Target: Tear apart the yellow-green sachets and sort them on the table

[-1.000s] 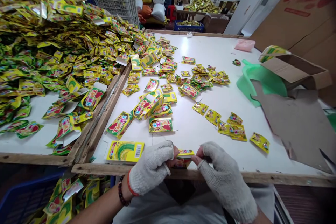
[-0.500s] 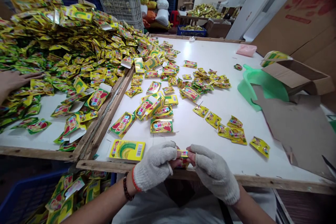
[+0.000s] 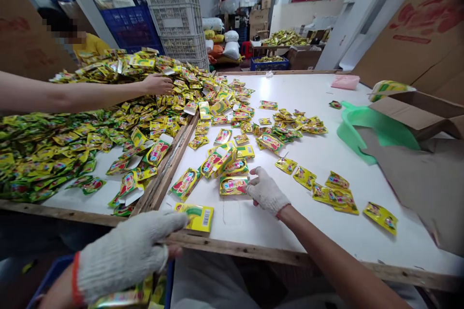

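Note:
My left hand (image 3: 130,251), in a white knitted glove with bare fingertips, is over the blue crate (image 3: 54,277) below the table edge. Its fingers stretch out to the right, thumb apart, with nothing between them. Beyond its fingertips a yellow box (image 3: 197,217) with a barcode lies flat. My gloved right hand (image 3: 267,192) is at the right end of a green and yellow candy box (image 3: 234,185); its fingers are slightly bent and apart. Other candy boxes (image 3: 185,183) lie to the left, some stacked. Yellow boxes partly show in the crate under my left hand.
A large heap of candy sachets (image 3: 119,106) fills the left, behind a wooden divider (image 3: 165,178). Another person's arm (image 3: 90,94) reaches across it. Loose sachets (image 3: 333,198) lie right of my right hand. Farther right are a green plastic scoop (image 3: 353,130) and flattened cardboard (image 3: 406,183).
My hands have parted, and the small box between them is gone from there. The left moved left over the crate, the right up to a box. Another person's arm reaches farther over the heap.

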Action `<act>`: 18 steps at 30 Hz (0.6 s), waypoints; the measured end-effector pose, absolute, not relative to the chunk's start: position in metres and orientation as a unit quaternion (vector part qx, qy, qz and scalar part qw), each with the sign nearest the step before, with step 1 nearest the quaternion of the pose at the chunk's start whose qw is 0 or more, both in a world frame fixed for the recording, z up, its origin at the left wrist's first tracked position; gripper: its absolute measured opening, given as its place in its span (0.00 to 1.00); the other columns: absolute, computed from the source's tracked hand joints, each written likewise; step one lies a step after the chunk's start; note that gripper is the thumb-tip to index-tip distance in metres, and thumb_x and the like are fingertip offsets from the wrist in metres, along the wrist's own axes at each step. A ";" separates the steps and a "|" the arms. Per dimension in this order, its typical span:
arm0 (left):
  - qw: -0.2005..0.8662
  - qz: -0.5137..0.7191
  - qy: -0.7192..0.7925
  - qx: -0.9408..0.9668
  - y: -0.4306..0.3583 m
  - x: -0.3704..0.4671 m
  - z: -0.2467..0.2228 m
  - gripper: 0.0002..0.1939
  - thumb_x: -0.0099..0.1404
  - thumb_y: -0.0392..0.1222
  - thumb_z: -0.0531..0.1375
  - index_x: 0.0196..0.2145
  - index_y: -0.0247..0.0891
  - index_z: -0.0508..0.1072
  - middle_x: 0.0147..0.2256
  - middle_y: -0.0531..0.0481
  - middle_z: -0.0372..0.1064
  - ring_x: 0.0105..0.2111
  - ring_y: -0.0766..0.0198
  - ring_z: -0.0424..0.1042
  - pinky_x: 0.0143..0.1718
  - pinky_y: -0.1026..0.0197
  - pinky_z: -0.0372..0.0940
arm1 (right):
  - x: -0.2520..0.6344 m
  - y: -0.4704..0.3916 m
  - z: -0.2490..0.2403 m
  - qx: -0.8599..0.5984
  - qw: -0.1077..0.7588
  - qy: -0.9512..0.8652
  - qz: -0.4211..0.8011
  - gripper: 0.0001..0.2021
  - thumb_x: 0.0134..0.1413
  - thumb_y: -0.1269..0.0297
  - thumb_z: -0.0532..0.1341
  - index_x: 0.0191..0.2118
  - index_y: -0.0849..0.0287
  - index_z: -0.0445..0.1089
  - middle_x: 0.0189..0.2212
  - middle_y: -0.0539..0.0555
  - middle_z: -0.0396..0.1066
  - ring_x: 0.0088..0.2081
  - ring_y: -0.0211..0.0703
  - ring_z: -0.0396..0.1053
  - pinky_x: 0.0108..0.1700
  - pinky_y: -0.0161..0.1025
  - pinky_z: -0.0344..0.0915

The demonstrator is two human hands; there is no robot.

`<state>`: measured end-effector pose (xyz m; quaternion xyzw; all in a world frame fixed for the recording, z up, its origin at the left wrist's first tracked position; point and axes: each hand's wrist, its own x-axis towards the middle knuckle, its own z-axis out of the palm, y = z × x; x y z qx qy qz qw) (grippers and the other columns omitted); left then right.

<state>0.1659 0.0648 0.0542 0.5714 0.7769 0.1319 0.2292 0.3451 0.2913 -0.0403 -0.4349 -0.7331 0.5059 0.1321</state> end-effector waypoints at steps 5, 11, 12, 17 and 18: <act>0.139 0.255 0.745 0.601 0.114 0.204 0.016 0.20 0.61 0.45 0.54 0.50 0.39 0.67 0.50 0.45 0.65 0.50 0.58 0.64 0.52 0.58 0.60 | 0.344 0.288 -0.023 -0.362 0.131 -0.792 0.474 0.19 0.39 0.80 0.56 0.41 0.60 0.60 0.18 0.43 0.61 0.21 0.33 0.61 0.23 0.28 0.56; 0.265 0.422 0.688 0.528 0.165 0.251 -0.023 0.18 0.57 0.39 0.58 0.46 0.39 0.62 0.39 0.48 0.67 0.39 0.62 0.68 0.42 0.59 0.65 | 0.397 0.273 0.005 -0.197 0.123 -0.951 0.207 0.16 0.49 0.74 0.53 0.44 0.54 0.65 0.28 0.52 0.70 0.29 0.43 0.69 0.29 0.35 0.61; 0.313 0.451 0.676 0.491 0.166 0.257 -0.029 0.17 0.58 0.39 0.57 0.45 0.39 0.60 0.36 0.50 0.67 0.35 0.65 0.68 0.38 0.61 0.66 | 0.404 0.270 0.001 -0.205 0.170 -0.942 0.207 0.15 0.51 0.74 0.52 0.44 0.56 0.65 0.31 0.54 0.71 0.31 0.44 0.70 0.32 0.36 0.63; 0.438 0.547 0.599 0.387 0.153 0.269 -0.053 0.19 0.60 0.39 0.55 0.48 0.41 0.54 0.37 0.50 0.68 0.36 0.66 0.70 0.38 0.62 0.67 | 0.421 0.255 -0.042 -0.337 0.358 -0.786 0.375 0.11 0.52 0.67 0.56 0.42 0.63 0.64 0.33 0.57 0.71 0.31 0.42 0.70 0.35 0.38 0.68; 0.424 0.541 0.607 0.400 0.151 0.268 -0.056 0.19 0.60 0.39 0.56 0.48 0.40 0.56 0.39 0.49 0.68 0.38 0.65 0.70 0.40 0.61 0.66 | 0.422 0.252 -0.049 -0.351 0.348 -0.756 0.429 0.12 0.52 0.65 0.57 0.42 0.63 0.65 0.33 0.57 0.71 0.32 0.42 0.70 0.35 0.38 0.69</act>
